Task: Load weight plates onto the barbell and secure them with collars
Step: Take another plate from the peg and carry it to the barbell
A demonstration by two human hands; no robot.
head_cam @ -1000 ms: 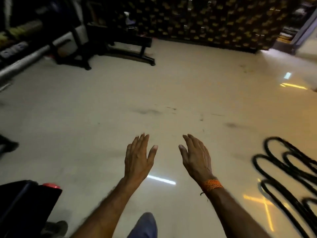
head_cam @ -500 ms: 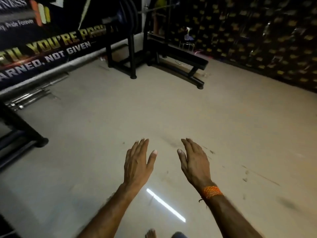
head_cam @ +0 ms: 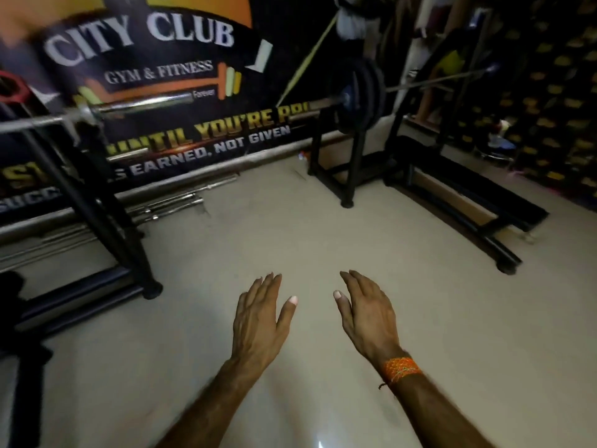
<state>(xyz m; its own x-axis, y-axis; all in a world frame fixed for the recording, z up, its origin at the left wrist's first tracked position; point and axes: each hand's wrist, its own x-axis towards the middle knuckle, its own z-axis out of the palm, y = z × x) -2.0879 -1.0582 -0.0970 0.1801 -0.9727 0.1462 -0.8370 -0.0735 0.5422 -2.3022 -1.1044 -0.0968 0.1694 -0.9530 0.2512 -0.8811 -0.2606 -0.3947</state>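
Observation:
My left hand (head_cam: 260, 318) and my right hand (head_cam: 368, 313) are held out side by side over the pale floor, palms down, fingers apart, holding nothing. An orange thread band circles the right wrist. Ahead on the left, a chrome barbell (head_cam: 135, 106) rests on a black rack (head_cam: 97, 202) with its near sleeve bare. Farther back, a second barbell (head_cam: 433, 80) sits on a bench rack with several black weight plates (head_cam: 361, 97) on its left end. I see no collars.
A gym banner (head_cam: 168, 59) covers the back wall. Spare bars (head_cam: 171, 202) lie on the floor along the wall. A black bench frame (head_cam: 468, 205) extends at the right. A red hexagonal piece (head_cam: 9, 88) shows at the far left edge.
The view has swung left and closer to the wall: the rope coils at the right are gone, and the racks, barbells and banner have come into view. Both hands stay open and empty.

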